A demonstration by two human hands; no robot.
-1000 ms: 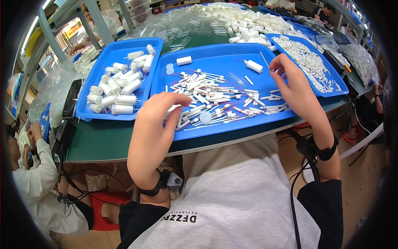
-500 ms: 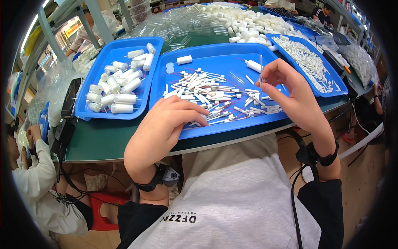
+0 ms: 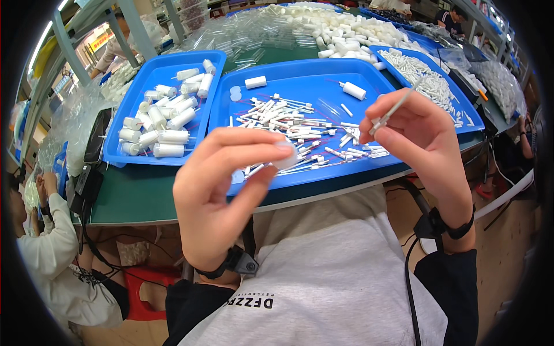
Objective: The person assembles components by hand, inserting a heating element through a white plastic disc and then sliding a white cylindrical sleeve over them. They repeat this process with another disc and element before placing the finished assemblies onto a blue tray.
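Observation:
My left hand [image 3: 216,184] is raised over the near edge of the middle blue tray [image 3: 306,72], pinching a round translucent white cap [image 3: 287,158] between thumb and fingers. To the right, my right hand [image 3: 418,132] grips a thin pale rod [image 3: 398,105] with a small white piece at its lower end; the rod slants up to the right. Below and between the hands lies a heap of thin white sticks with pink wires [image 3: 288,124]. Farther back in that tray are a white cylinder [image 3: 255,82], another cylinder with wires [image 3: 353,90] and two translucent discs [image 3: 235,93].
A blue tray [image 3: 167,62] of wider white cylinders stands at left, and one with small white tubes [image 3: 430,81] at right. Clear plastic tubes [image 3: 242,34] and a white pile [image 3: 346,32] lie behind. A dark phone-like device [image 3: 98,135] sits left. A co-worker's sleeve [image 3: 55,230] shows at far left.
My left hand has risen out of the tray with the cap. The rod in my right hand has tipped from upright to slanting, and that hand has come slightly nearer.

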